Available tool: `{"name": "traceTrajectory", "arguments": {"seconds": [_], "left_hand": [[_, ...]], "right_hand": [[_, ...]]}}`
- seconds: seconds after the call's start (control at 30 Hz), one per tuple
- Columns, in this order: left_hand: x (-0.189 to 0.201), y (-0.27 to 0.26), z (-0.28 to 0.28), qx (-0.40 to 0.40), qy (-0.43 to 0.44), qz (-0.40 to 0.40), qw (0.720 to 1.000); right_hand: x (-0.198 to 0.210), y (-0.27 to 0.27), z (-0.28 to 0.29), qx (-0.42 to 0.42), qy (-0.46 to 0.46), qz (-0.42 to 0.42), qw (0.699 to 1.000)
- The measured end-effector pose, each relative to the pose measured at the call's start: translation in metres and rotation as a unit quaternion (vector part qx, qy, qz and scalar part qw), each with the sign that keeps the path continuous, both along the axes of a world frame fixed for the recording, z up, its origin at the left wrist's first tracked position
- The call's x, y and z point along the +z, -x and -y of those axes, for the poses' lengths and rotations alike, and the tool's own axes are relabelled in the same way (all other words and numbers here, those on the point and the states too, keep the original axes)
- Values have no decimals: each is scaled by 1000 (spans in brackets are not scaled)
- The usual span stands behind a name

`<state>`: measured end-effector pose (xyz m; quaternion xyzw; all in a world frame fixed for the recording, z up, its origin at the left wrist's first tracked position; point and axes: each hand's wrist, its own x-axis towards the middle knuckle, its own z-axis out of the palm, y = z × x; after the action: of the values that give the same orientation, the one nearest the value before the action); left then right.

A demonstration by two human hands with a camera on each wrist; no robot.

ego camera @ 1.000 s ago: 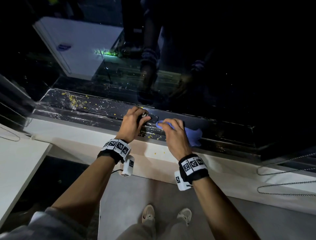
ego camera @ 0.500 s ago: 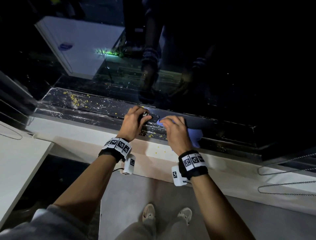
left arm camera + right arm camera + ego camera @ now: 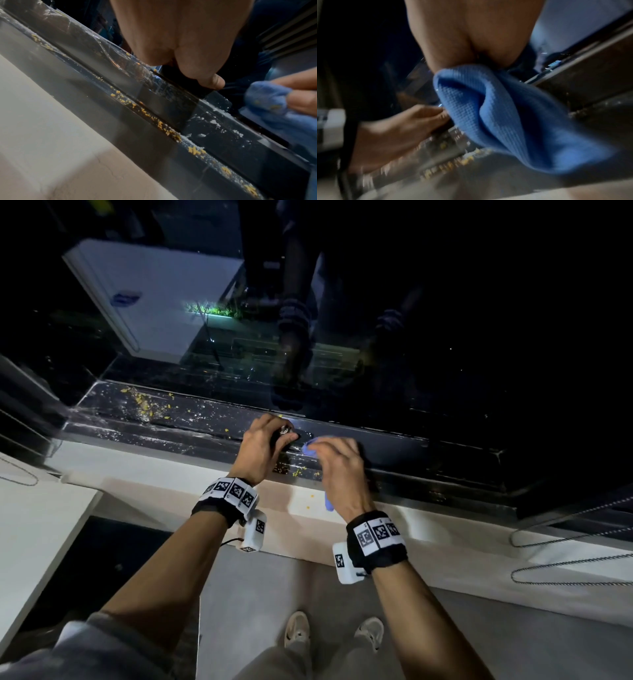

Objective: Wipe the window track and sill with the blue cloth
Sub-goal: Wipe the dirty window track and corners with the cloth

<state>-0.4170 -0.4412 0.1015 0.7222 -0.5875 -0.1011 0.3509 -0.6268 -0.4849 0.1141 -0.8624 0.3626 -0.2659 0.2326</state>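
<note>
The dark window track (image 3: 171, 422) runs left to right, strewn with yellow crumbs and white dust, thickest at its left end. In front of it lies the pale sill (image 3: 164, 470). My left hand (image 3: 263, 446) grips a small dark tool (image 3: 283, 430) with a shiny top, set down on the track (image 3: 197, 128); its thumb (image 3: 211, 81) presses the tool's black body. Just to its right my right hand (image 3: 337, 463) holds the bunched blue cloth (image 3: 310, 448) over the track. Part of the cloth (image 3: 505, 115) hangs below the palm.
The dark window glass (image 3: 445, 337) rises directly behind the track and reflects my arms. A white tabletop (image 3: 34, 525) juts in at the left. Beaded blind cords (image 3: 565, 542) lie on the sill at the right. My shoes (image 3: 298, 631) stand on the grey floor below.
My right hand has slid slightly left toward the left hand. The cloth, earlier spread out to its right, is now gathered under the palm. The left hand has stayed put.
</note>
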Motion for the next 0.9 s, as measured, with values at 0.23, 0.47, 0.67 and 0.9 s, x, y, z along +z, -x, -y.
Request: {"name": "traceTrajectory", "arguments": {"seconds": [0.23,0.47,0.67,0.9], "left_hand": [[0,-1,0,5,1,-5,1000],[-1,-2,1,-3,4,5,1000],[1,0,1,5,-6,4,1000],[2,1,1,4,-3,2,1000]], "right_hand": [[11,1,24,-92,50,24,994],[-20,1,-1,-13,48,-75,996],[4,42,31,56,13,57,997],[-31,2,14,-33,81,-91,992]]}}
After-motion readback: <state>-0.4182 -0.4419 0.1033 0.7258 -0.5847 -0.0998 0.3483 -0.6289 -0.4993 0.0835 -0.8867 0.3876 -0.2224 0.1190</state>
